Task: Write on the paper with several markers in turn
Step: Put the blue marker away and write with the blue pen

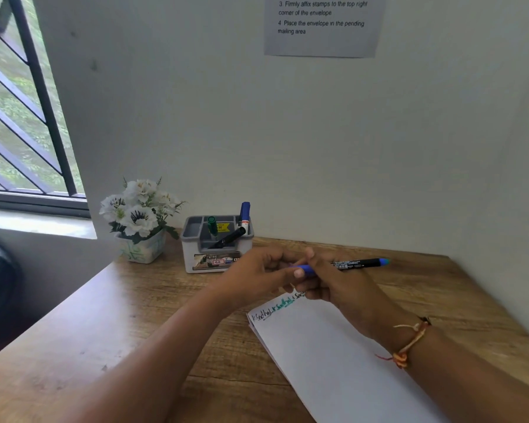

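Both hands meet over the middle of the tabletop (135,325), just above the far end of the paper (333,361).

Left hand (257,276): thumb and fingers pinch the blue marker (355,264) at its left end.
Right hand (339,288): fingers curled round the barrel; the marker lies roughly level, its tail pointing to the right edge.

Paper: near right, with black and green writing on its top line.

Grey organizer (217,248): far edge, holding a green marker (212,225), a black marker (228,238) and one with a blue cap (245,210).
Flower pot (141,215): far left corner.
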Demonstrator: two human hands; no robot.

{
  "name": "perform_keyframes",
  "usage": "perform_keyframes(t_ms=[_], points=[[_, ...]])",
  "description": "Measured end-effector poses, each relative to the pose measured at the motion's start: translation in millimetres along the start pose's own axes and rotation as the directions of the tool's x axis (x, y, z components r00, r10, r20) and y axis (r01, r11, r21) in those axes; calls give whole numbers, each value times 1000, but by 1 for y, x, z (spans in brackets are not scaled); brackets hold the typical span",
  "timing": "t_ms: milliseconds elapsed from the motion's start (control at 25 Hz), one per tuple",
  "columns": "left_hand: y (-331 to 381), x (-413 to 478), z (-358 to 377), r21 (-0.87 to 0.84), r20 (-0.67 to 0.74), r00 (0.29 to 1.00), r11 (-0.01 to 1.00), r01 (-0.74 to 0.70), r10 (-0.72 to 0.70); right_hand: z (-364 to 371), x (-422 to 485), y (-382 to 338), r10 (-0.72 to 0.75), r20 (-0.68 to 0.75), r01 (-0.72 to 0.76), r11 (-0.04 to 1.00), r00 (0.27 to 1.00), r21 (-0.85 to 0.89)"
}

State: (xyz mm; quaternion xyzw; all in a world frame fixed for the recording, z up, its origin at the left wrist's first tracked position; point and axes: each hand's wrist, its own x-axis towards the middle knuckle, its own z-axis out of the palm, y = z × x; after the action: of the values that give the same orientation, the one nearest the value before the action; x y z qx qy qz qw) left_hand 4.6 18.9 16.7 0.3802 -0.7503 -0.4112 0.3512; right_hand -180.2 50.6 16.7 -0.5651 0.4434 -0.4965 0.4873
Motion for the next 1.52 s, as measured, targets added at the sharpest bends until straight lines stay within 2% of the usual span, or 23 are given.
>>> perform_keyframes(t_ms=[160,480,640,760,880,960,1120,1240,1360,1440,1520], points=[[3,-2,0,-21,21,999,999,-30,31,4,-2,-3,62,4,-62,997,998,42],[-1,-1,-3,-76,38,999,997,4,-1,-2,-1,-7,157,126,-178,969,979,173],[-4,-1,-8,-118,59,998,992,41,-34,-2,0,-10,207,180,-233,963,962,138],[-9,0,-12,-141,17,998,988,54,-52,-9,7,-17,208,96,-216,972,974,88],[-13,1,-22,-157,-75,993,985,78,-91,-28,14,-27,107,-116,-91,986,987,140],[-16,2,-26,-118,-85,988,986,115,-125,-38,13,-35,29,-201,-12,996,979,87],[-18,2,-26,-57,-49,986,986,156,-158,-32,7,-44,6,-176,0,999,984,35],[-19,2,-26,-217,-28,978,956,196,-207,-20,2,-43,50,-150,-50,999,987,6],[-21,4,-28,-463,-8,960,852,243,-278,-8,-6,-34,78,-142,-84,996,987,-37],[-24,4,-32,-391,19,959,880,269,-284,2,-14,-26,105,-143,-112,993,984,-40],[-26,2,-37,-88,55,961,958,274,-270,12,-23,-18,118,-106,-127,989,987,-82]])
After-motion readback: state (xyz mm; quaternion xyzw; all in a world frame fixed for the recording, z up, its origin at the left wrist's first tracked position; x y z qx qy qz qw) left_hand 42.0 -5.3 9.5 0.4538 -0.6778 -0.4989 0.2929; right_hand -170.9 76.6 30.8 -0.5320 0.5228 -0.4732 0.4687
